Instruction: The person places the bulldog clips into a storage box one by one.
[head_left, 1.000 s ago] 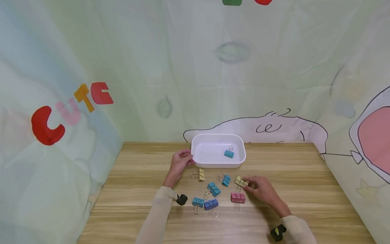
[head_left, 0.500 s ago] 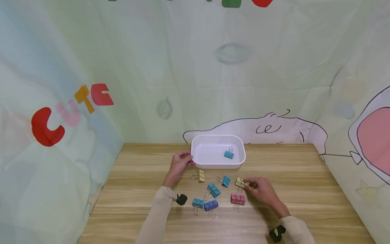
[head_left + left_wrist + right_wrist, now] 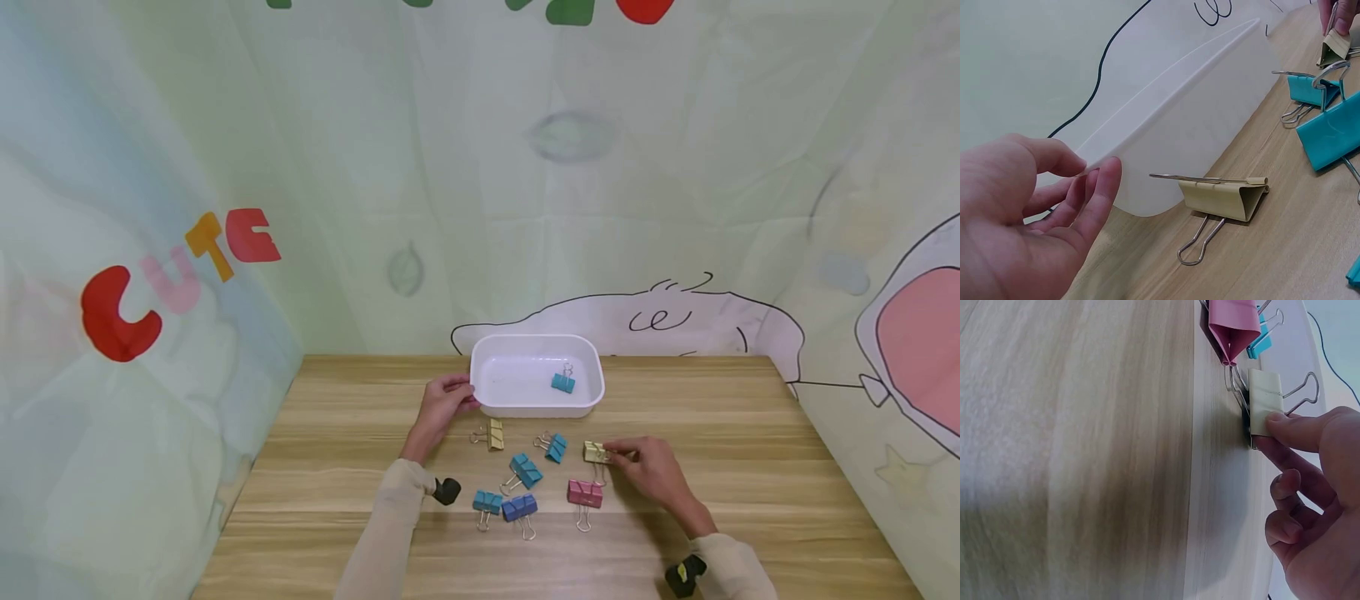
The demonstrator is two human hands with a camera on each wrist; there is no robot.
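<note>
Yellow clip (image 3: 596, 452) pinched by right hand (image 3: 651, 472) beside pink clip (image 3: 585, 493).

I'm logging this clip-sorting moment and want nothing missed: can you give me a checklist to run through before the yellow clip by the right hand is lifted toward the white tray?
1. Right hand has its fingers on the yellow binder clip: ok.
2. Firm pinch from both sides of that clip: cannot tell, only one fingertip shows on it.
3. Clip off the wooden table: not ok, it rests on the wood.
4. Left hand holds the rim of the white tray: ok.
5. Room in the tray: ok, just one teal binder clip lies inside.
6. Pink binder clip free of the yellow one: cannot tell, their wire handles look very close.
</note>
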